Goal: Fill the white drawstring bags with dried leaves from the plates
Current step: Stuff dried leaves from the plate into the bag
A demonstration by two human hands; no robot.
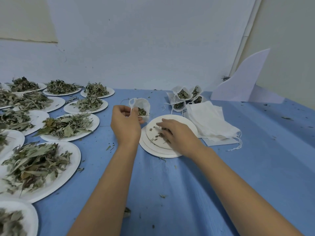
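My left hand [125,123] holds a white drawstring bag [142,104] open by its rim, above the blue table; some dried leaves show inside it. Just right of it lies a stack of white plates [153,147], its top plate nearly bare with a few leaf scraps. My right hand [177,133] rests on that plate, its fingers curled over the last dried leaves [159,135]. Several plates piled with dried leaves [66,126] cover the left side of the table.
Several filled bags [183,96] stand at the back right. A pile of flat empty bags [211,121] lies right of the plate stack. A white card [243,80] leans on the wall behind. Leaf crumbs dot the blue tablecloth [170,184].
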